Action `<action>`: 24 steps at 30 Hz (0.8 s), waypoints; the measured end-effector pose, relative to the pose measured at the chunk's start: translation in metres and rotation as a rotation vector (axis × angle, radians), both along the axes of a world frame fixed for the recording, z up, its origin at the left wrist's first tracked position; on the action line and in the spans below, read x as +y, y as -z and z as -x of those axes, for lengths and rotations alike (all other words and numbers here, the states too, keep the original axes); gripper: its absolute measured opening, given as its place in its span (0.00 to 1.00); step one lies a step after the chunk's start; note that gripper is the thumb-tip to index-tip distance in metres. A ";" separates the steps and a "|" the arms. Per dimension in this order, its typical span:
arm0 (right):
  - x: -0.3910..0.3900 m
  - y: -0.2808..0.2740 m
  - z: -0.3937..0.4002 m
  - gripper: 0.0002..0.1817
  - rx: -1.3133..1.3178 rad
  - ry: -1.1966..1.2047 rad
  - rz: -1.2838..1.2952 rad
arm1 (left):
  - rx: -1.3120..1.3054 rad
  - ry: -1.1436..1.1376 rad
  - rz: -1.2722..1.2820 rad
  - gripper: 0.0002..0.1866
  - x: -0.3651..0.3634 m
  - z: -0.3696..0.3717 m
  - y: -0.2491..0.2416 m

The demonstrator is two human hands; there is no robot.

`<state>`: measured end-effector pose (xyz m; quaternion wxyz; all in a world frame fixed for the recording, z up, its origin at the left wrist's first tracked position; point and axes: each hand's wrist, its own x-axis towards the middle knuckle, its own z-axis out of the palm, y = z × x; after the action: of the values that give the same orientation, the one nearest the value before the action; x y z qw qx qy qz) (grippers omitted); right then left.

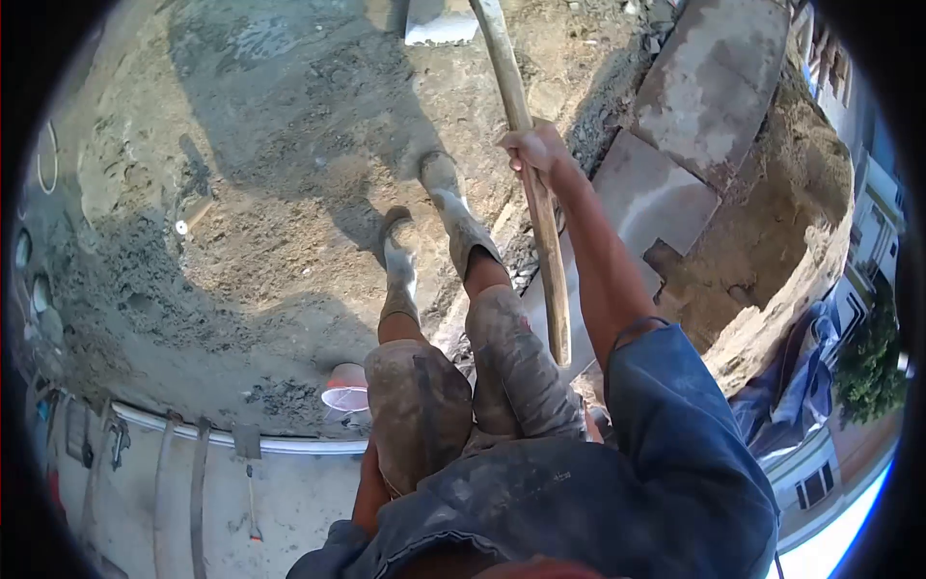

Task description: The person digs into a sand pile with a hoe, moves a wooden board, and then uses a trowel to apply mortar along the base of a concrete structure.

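Note:
My right hand [538,151] is closed around a long wooden handle [548,246], holding it upright in this view, beside my right leg. The handle's lower end hangs free near my knee, while its far end runs out at the top edge. Close to that far end lies a flat pale grey plate [441,23] with a bright edge. My left forearm [370,497] shows only in part beside my left thigh, and the hand itself is hidden. Muddy rubber boots [400,261] are on my feet, standing on wet, grey-brown ground.
A pinkish bucket [346,388] stands left of my left knee. Flat slabs [709,87] lie to the right, next to a sand pile [772,256]. Behind me, a long-handled tool [252,502] lies on pale flooring. A small wooden piece [195,215] lies on the mud.

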<state>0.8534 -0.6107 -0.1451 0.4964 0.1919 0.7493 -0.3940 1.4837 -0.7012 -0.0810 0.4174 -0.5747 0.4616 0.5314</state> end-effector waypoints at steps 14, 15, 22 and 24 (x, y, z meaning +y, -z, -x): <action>0.234 -0.219 -0.324 0.10 -0.094 0.338 -0.221 | 0.327 0.382 0.265 0.22 -0.068 0.010 -0.007; 0.239 -0.219 -0.333 0.10 -0.090 0.334 -0.211 | 0.328 0.387 0.261 0.22 -0.067 0.009 -0.010; 0.288 -0.174 -0.383 0.06 -0.168 0.495 -0.271 | 0.698 0.219 0.233 0.18 0.006 0.093 -0.045; 0.299 -0.152 -0.398 0.06 -0.163 0.591 -0.232 | 0.745 0.299 -0.030 0.18 0.048 0.097 -0.051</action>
<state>1.2518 -0.3115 0.0066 0.3939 0.4873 0.6589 -0.4163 1.3864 -0.6528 -0.0299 0.3024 -0.2630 0.6519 0.6438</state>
